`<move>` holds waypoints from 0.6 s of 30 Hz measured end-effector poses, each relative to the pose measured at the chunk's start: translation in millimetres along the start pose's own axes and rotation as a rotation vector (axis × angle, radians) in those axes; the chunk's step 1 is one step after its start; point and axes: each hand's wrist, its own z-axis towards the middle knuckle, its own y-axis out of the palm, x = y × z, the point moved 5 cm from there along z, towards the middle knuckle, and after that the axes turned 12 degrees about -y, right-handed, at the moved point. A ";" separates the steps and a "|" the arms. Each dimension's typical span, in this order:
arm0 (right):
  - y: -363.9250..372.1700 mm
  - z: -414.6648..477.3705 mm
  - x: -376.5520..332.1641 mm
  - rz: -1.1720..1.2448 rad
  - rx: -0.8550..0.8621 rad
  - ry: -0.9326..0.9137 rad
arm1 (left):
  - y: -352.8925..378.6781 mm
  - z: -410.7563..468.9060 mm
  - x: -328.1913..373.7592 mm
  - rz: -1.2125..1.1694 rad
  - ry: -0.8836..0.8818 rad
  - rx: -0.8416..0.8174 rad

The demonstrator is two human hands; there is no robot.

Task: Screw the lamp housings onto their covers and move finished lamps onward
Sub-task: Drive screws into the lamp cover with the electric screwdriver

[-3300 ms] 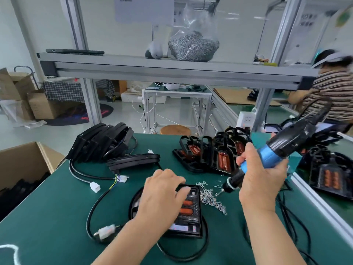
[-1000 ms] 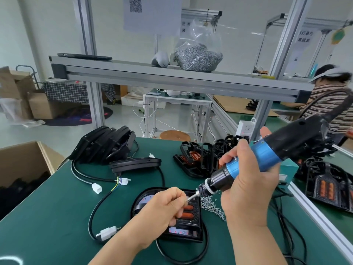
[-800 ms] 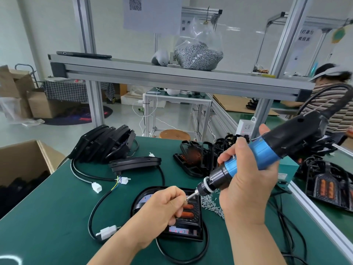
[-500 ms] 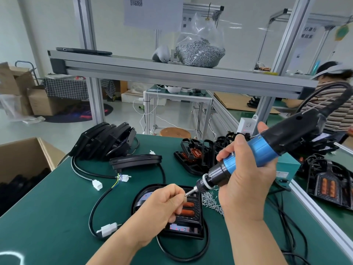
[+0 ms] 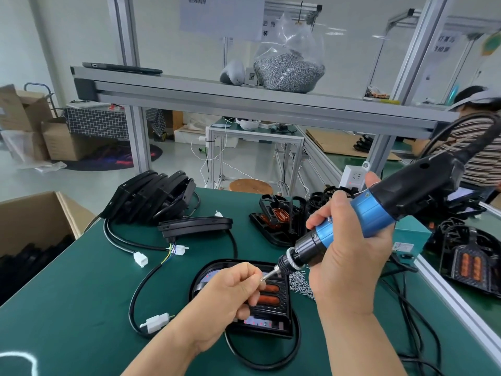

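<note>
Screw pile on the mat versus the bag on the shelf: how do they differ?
The screw pile lies loose on the green mat beside the lamp; the bag holds its screws in clear plastic on the shelf. The pile is small and scattered; the bag's heap is far bigger. Both are small silvery screws.

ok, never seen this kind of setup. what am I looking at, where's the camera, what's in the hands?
There is no robot here, just a person at an assembly bench. The single picture comes from a camera worn on their head, looking forward and down at their own hands. The right hand grips an electric screwdriver. The left hand pinches what looks like a small screw against the bit. Below them on the green table lies a lamp housing, with loose screws beside it. A stack of black lamp parts stands behind, and a cardboard box sits at the left.
</note>
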 end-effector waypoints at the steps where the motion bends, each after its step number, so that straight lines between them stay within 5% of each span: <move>1: 0.6 1.9 1.6 -0.012 0.000 -0.009 | -1.3 -0.6 -0.3 0.011 -0.006 0.005; 4: 2.2 3.0 3.4 -0.003 0.000 -0.016 | -14.5 -3.8 0.3 0.157 0.001 0.141; 9: 8.5 -0.1 11.2 -0.003 -0.010 -0.004 | -62.8 -8.8 5.4 0.507 0.076 0.763; 15: 14.8 -13.9 29.2 -0.026 -0.049 0.066 | -90.9 -3.9 -1.7 0.427 0.050 0.867; 18: 16.9 -16.4 33.6 -0.030 -0.040 0.090 | -97.7 2.8 -1.4 0.623 -0.073 0.831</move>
